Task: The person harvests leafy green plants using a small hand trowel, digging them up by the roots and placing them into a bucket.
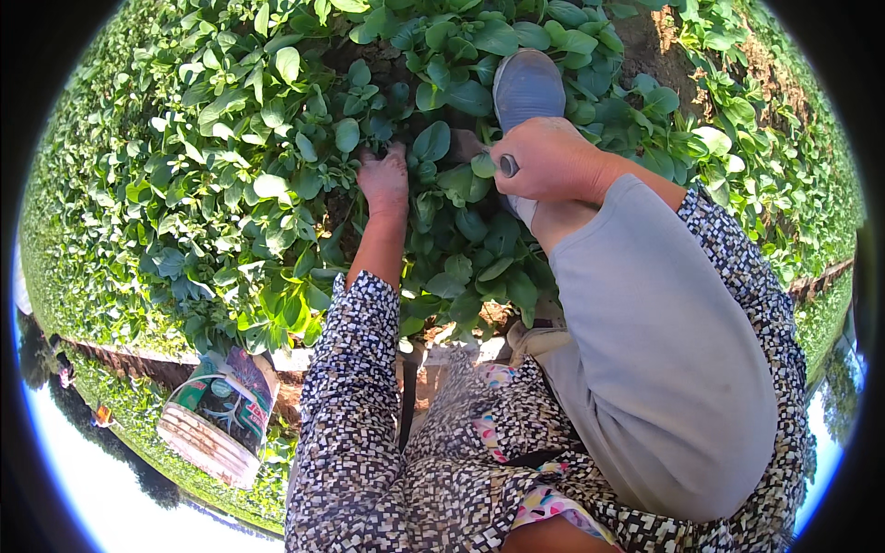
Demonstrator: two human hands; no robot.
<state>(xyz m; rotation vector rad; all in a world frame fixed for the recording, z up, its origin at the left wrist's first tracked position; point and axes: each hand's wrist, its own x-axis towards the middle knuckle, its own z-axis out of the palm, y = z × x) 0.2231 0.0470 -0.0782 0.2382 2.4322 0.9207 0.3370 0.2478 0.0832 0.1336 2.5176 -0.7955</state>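
Note:
My left hand (385, 182) reaches down among broad-leaved green plants, its fingers curled at the stems of a leafy green plant (367, 101). Leaves hide the fingertips. To the right, my right hand (553, 158) is closed in a fist around the handle of a hand tool with a flat brownish blade (466, 146). The handle's rounded end shows beside the thumb. The blade points left toward my left hand, and leaves cover part of it. More round leaves (432, 141) stand between the two hands.
My grey shoe (529, 88) is planted among the plants just beyond my right hand. My bent knee in grey cloth (668, 359) rises beneath my right arm. A white bucket (207, 444) with a printed bag (241, 392) stands at lower left. Bare soil (650, 46) shows at upper right.

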